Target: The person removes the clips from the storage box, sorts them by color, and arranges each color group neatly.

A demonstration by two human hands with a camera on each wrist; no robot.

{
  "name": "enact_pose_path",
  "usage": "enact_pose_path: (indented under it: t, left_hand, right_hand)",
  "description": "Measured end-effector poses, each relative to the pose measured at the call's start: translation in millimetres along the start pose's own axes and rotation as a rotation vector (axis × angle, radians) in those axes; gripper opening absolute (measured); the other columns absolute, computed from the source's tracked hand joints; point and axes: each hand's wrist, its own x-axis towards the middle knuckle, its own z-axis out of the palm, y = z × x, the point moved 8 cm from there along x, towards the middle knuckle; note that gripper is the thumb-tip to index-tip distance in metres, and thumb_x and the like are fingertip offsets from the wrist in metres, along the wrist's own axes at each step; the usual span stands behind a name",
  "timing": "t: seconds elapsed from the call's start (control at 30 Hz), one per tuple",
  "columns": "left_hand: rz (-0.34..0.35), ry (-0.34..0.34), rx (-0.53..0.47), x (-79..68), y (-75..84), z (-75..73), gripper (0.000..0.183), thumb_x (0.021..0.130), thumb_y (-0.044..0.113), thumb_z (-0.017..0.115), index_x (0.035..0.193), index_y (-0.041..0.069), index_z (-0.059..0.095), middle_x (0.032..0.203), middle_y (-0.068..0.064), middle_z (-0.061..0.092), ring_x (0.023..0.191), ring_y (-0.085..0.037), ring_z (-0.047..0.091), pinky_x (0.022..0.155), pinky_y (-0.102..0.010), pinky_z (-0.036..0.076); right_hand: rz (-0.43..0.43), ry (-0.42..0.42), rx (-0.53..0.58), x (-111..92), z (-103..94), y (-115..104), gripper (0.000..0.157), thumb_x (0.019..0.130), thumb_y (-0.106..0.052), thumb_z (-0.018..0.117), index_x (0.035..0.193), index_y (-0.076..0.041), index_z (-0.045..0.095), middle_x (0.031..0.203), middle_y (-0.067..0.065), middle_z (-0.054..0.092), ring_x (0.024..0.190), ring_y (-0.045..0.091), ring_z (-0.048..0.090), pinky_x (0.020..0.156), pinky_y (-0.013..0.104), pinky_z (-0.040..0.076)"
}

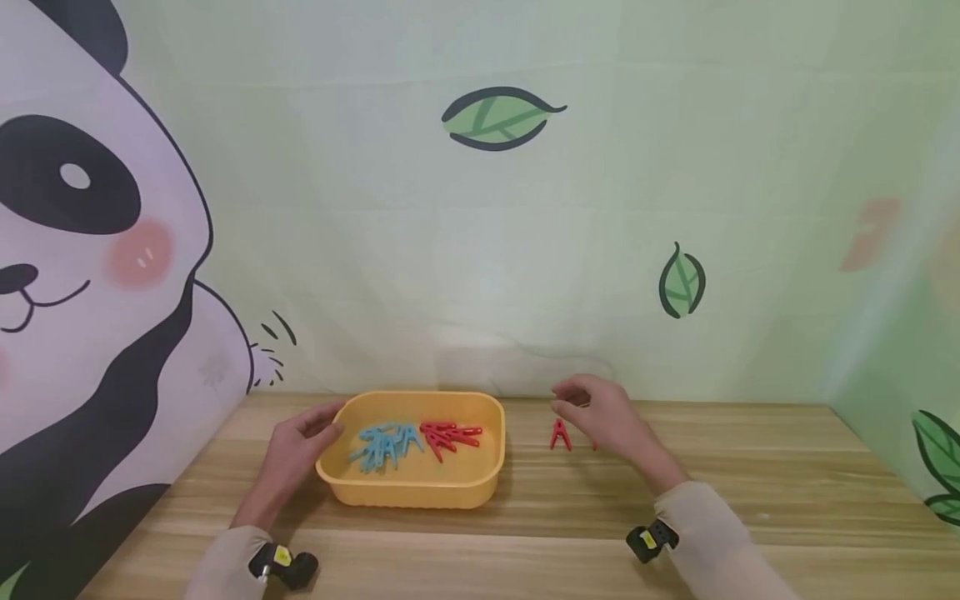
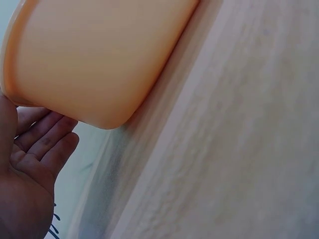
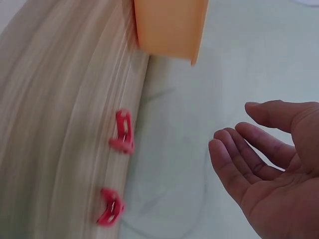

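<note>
A yellow plastic basket [image 1: 412,495] on the table holds several blue clothespins [image 1: 375,450] on its left side and several red clothespins [image 1: 444,437] beside them. My left hand [image 1: 294,446] is at the basket's left end, thumb and fingers against the outside near the rim, fingers fairly straight in the left wrist view. My right hand [image 1: 606,417] hovers above the table, fingers loosely bent and nothing between them. Below it, a red clothespin [image 1: 560,436] stands on its legs. The second one [image 3: 110,207], mostly hidden by the hand in the head view, shows in the right wrist view.
The wooden table [image 1: 540,558] runs back to an upright cloth backdrop [image 1: 487,250] printed with leaves and a panda. Another printed panel [image 1: 900,358] closes off the right side. Both wrists carry small black cameras.
</note>
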Motion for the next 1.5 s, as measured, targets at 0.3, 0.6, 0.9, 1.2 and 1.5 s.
enact_pose_path:
  t: [0.3, 0.6, 0.9, 1.2, 1.5]
  left_hand:
    - [0.006, 0.007, -0.034, 1.0, -1.1, 0.7, 0.045, 0.106, 0.014, 0.066, 0.146, -0.005, 0.059, 0.142, -0.025, 0.063, 0.132, -0.038, 0.061, 0.093, -0.012, 0.05]
    - [0.001, 0.007, -0.029, -0.2, -1.0, 0.2, 0.044, 0.106, 0.014, 0.065, 0.146, -0.005, 0.059, 0.142, -0.025, 0.063, 0.132, -0.038, 0.061, 0.092, -0.012, 0.05]
    - [-0.009, 0.002, -0.018, 0.3, -1.5, -0.3, 0.046, 0.107, 0.017, 0.064, 0.148, -0.004, 0.058, 0.145, -0.024, 0.062, 0.134, -0.037, 0.06, 0.099, -0.02, 0.052]
    - [-0.011, 0.009, -0.014, 1.9, -2.3, -0.2, 0.045, 0.107, 0.014, 0.064, 0.147, -0.004, 0.058, 0.145, -0.025, 0.062, 0.133, -0.038, 0.06, 0.102, -0.023, 0.052]
    - [-0.017, 0.01, -0.022, 1.8, -3.1, -0.3, 0.045, 0.107, 0.014, 0.065, 0.147, -0.004, 0.059, 0.144, -0.025, 0.062, 0.133, -0.037, 0.061, 0.103, -0.026, 0.053]
  right_hand:
    - [-0.046, -0.077, 0.011, 15, 30.3, -31, 0.02, 0.1, -0.007, 0.074, 0.118, 0.001, 0.074, 0.111, 0.011, 0.075, 0.101, 0.026, 0.071, 0.091, 0.042, 0.061]
    - [-0.077, -0.164, 0.061, 28, 67.5, -52, 0.019, 0.1, -0.009, 0.075, 0.116, 0.001, 0.074, 0.105, 0.006, 0.074, 0.099, 0.022, 0.071, 0.087, 0.036, 0.061]
    - [-0.138, -0.252, 0.022, 39, 103.9, -66, 0.017, 0.096, -0.006, 0.078, 0.111, 0.001, 0.075, 0.1, 0.005, 0.073, 0.094, 0.02, 0.069, 0.085, 0.031, 0.06]
    - [-0.174, -0.31, 0.03, 46, 128.7, -76, 0.021, 0.094, -0.002, 0.08, 0.112, 0.007, 0.074, 0.104, 0.015, 0.076, 0.095, 0.023, 0.071, 0.087, 0.03, 0.06]
    - [-0.146, -0.35, -0.059, 51, 146.8, -72, 0.021, 0.091, 0.0, 0.082, 0.109, 0.005, 0.075, 0.1, 0.01, 0.076, 0.095, 0.022, 0.071, 0.087, 0.033, 0.059]
